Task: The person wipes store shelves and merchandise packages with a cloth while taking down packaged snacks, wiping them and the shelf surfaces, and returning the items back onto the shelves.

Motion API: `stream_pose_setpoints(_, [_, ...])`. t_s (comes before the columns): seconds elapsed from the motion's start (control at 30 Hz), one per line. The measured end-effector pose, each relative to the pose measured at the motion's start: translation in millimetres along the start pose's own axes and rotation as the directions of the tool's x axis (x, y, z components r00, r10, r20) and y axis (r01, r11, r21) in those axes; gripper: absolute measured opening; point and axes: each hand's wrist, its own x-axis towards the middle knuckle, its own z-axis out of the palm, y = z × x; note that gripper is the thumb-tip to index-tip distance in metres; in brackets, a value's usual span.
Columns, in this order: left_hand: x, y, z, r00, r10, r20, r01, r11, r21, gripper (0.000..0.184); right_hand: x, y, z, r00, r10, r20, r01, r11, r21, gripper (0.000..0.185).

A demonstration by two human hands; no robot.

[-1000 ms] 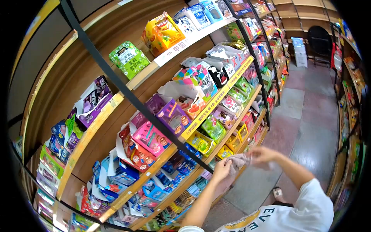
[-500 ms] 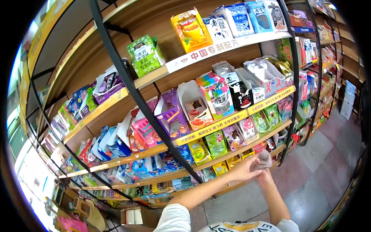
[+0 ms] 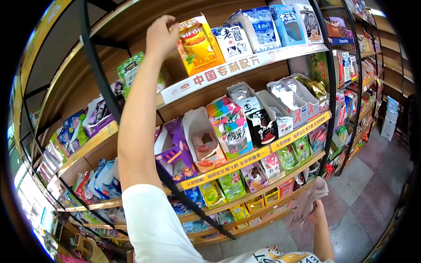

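Note:
My left hand is raised to the upper shelf, beside the top left edge of the yellow SIFOR box. Its fingers are bent and a little apart, with nothing visible between them; whether they touch the box is unclear. The left forearm partly covers a green packet. Low on the right, my right hand is closed on a crumpled greyish-pink cloth, which hangs beside the lower shelves. White and blue packets stand to the right of the yellow box.
Below, a shelf with a yellow label strip holds open display boxes, including a purple one. Black metal posts stand between shelf sections. At the right are the tiled floor and a pale blue-white stack.
My hands were together at the cloth. Now the left has risen to the upper shelf, while the right holds the cloth low at the right. The view has shifted closer to the shelves.

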Motion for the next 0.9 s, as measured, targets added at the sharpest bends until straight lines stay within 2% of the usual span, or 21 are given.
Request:
stream_pose_setpoints(0.07, [34.2, -5.8, 11.9, 0.996, 0.020, 0.091, -0.024, 0.999, 0.044, 0.029, 9.5, -16.0, 18.0, 0.999, -0.041, 0.022, 0.042, 0.998, -0.042, 0.042])
stream_pose_setpoints(0.1, [48.0, -3.6, 16.5, 0.980, -0.056, 0.192, 0.027, 0.989, 0.148, 0.032, 14.6, -19.8, 23.9, 0.999, -0.042, 0.008, 0.042, 0.999, -0.025, 0.041])
stream_pose_setpoints(0.17, [73.5, -9.1, 28.1, 0.871, -0.182, 0.457, 0.092, 0.973, 0.213, 0.037, 23.8, -22.9, 27.6, 0.999, -0.051, -0.014, 0.051, 0.999, -0.004, 0.041])
stream_pose_setpoints(0.3, [89.8, -21.9, 46.3, 0.844, -0.152, 0.514, 0.069, 0.982, 0.176, 0.043, 50.8, -26.7, 17.9, 0.993, -0.111, -0.049, 0.106, 0.990, -0.097, 0.043])
stream_pose_setpoints(0.37, [88.4, -36.7, 50.3, 0.816, -0.093, 0.570, 0.101, 0.995, 0.017, 0.048, 52.9, -36.1, 25.1, 0.991, -0.076, -0.110, 0.058, 0.986, -0.155, 0.044])
stream_pose_setpoints(0.4, [82.7, -27.5, 39.8, 0.809, -0.055, 0.586, 0.156, 0.980, -0.124, 0.054, 57.9, -38.1, 25.8, 0.991, -0.076, -0.108, 0.058, 0.986, -0.155, 0.044])
stream_pose_setpoints(0.43, [80.9, -27.4, 39.5, 0.808, -0.049, 0.587, 0.150, 0.981, -0.125, 0.054, 62.1, -37.7, 25.8, 0.992, -0.079, -0.101, 0.064, 0.988, -0.141, 0.045])
stream_pose_setpoints(0.5, [78.2, -21.1, 43.3, 0.746, -0.203, 0.634, 0.184, 0.978, 0.097, 0.055, 67.3, -38.0, 23.6, 0.991, -0.085, -0.108, 0.072, 0.990, -0.122, 0.046])
stream_pose_setpoints(0.53, [79.8, -12.0, 42.2, 0.669, -0.231, 0.707, 0.125, 0.972, 0.200, 0.055, 73.0, -39.1, 22.7, 0.994, -0.061, -0.087, 0.050, 0.991, -0.122, 0.046])
stream_pose_setpoints(0.57, [79.1, -10.6, 46.7, 0.668, -0.227, 0.709, 0.118, 0.973, 0.200, 0.055, 80.3, -38.4, 21.6, 0.998, -0.035, -0.060, 0.027, 0.992, -0.123, 0.047])
stream_pose_setpoints(0.63, [76.4, -11.6, 52.5, 0.643, -0.257, 0.722, 0.295, 0.952, 0.076, 0.057, 102.4, -25.1, -8.2, 0.999, -0.004, -0.033, 0.000, 0.992, -0.128, 0.047])
stream_pose_setpoints(0.67, [78.5, -9.7, 53.2, 0.589, -0.261, 0.765, 0.290, 0.952, 0.101, 0.056, 112.4, -20.4, -23.8, 1.000, 0.025, -0.006, -0.026, 0.990, -0.139, 0.047])
stream_pose_setpoints(0.7, [79.4, -9.5, 54.8, 0.587, -0.268, 0.764, 0.288, 0.951, 0.111, 0.056, 115.6, -22.5, -21.1, 0.999, 0.032, 0.002, -0.031, 0.990, -0.136, 0.047])
stream_pose_setpoints(0.77, [81.7, -12.8, 59.8, 0.545, -0.360, 0.757, 0.427, 0.897, 0.119, 0.053, 117.3, -27.5, -5.4, 0.998, 0.041, -0.049, -0.046, 0.993, -0.107, 0.047])
stream_pose_setpoints(0.8, [85.0, -7.8, 57.7, 0.492, -0.407, 0.770, 0.450, 0.876, 0.175, 0.050, 117.8, -32.5, -0.6, 0.998, 0.052, -0.025, -0.054, 0.992, -0.117, 0.048])
stream_pose_setpoints(0.9, [92.0, 0.0, 50.8, 0.516, -0.489, 0.704, 0.374, 0.867, 0.328, 0.039, 125.6, -42.3, -1.7, 0.998, 0.062, 0.005, -0.061, 0.989, -0.136, 0.047])
